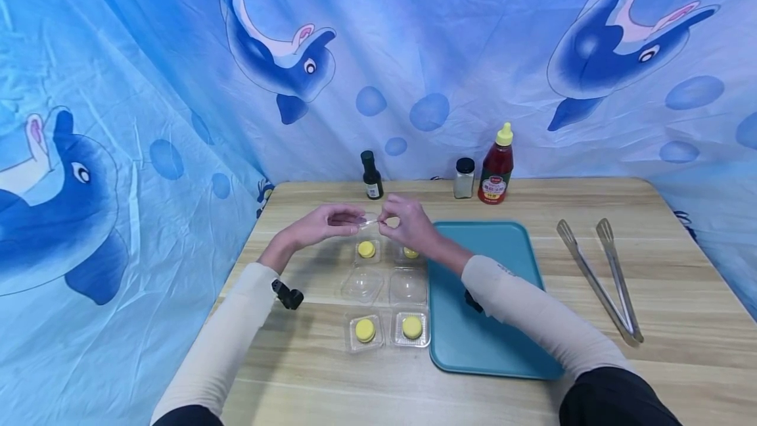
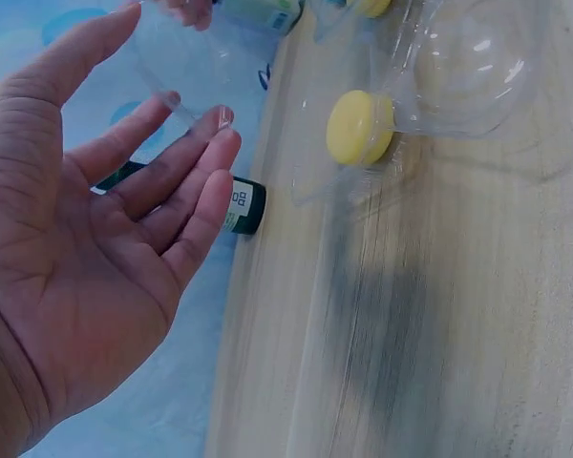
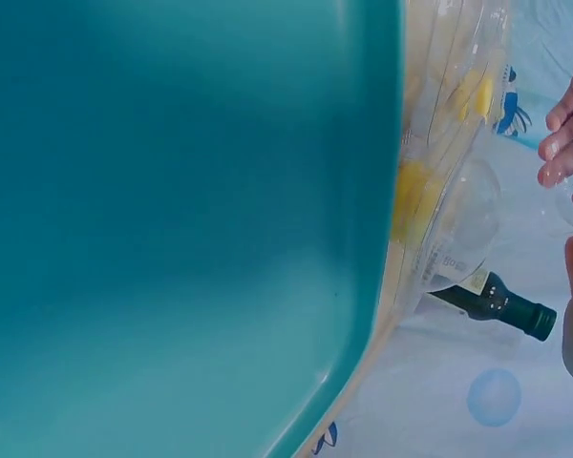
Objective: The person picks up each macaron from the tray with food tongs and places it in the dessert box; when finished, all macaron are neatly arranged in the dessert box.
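Sitting lowest, at bottom centre of the frame, two clear square plastic boxes (image 1: 350,335) each hold a round yellow cake (image 1: 365,330), with clear domed lids (image 1: 408,286) open above them. A teal rectangular tray (image 1: 473,340) lies to their right. Further up, at the centre, a third clear box (image 1: 359,261) with its own yellow cake sits just below the hands. Above it is a thin clear plastic piece (image 1: 371,217), its visible edge running roughly sideways between them. The right hand (image 1: 411,223) pinches one end, thumb to finger; the left hand (image 1: 322,223), fingers extended, touches the opposite end, palm empty. Neither looks nearer; whether the piece joins that box I cannot tell. Beyond stands a small dark green bottle (image 1: 371,176).
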Tool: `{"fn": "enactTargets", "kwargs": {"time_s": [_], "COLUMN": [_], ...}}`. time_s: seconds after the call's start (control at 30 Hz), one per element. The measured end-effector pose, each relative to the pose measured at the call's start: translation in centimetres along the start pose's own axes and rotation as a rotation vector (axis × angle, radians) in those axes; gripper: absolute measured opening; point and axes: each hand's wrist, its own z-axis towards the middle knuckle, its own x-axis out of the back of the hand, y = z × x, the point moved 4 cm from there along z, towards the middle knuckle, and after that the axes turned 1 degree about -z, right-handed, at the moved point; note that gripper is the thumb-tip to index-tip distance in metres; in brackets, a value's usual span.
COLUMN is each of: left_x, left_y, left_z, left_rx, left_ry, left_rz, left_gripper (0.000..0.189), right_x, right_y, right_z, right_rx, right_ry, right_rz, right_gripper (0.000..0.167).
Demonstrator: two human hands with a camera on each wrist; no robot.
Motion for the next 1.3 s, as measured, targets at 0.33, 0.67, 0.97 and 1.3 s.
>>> {"fn": "enactTargets", "kwargs": {"time_s": [0.33, 0.67, 0.97, 1.3], "left_x": [-0.4, -1.6, -2.5, -2.8], "left_y": [-0.3, -1.6, -2.1, -2.7], "left_z": [-0.1, -0.7, -1.0, -0.8], "left_rx": [-0.052, -0.035, -0.030, -0.010], "left_ry": [0.061, 0.114, 0.103, 0.086], "left_rz": [0.122, 0.273, 0.409, 0.449], "left_gripper": [0.065, 0.065, 0.066, 0.064], "right_x": [-0.8, -2.1, -3.2, -3.9], "right_y": [1.2, 1.8, 1.7, 1.8], "right_z": [-0.5, -1.3, -2.0, -2.0], "right_rx": [-0.253, -0.455, -0.471, -0.454], "right_ry": [-0.340, -0.462, -0.490, -0.538], "right_rz": [0.017, -0.045, -0.129, -0.227], "right_gripper": [0.057, 0.065, 0.071, 0.071]}}
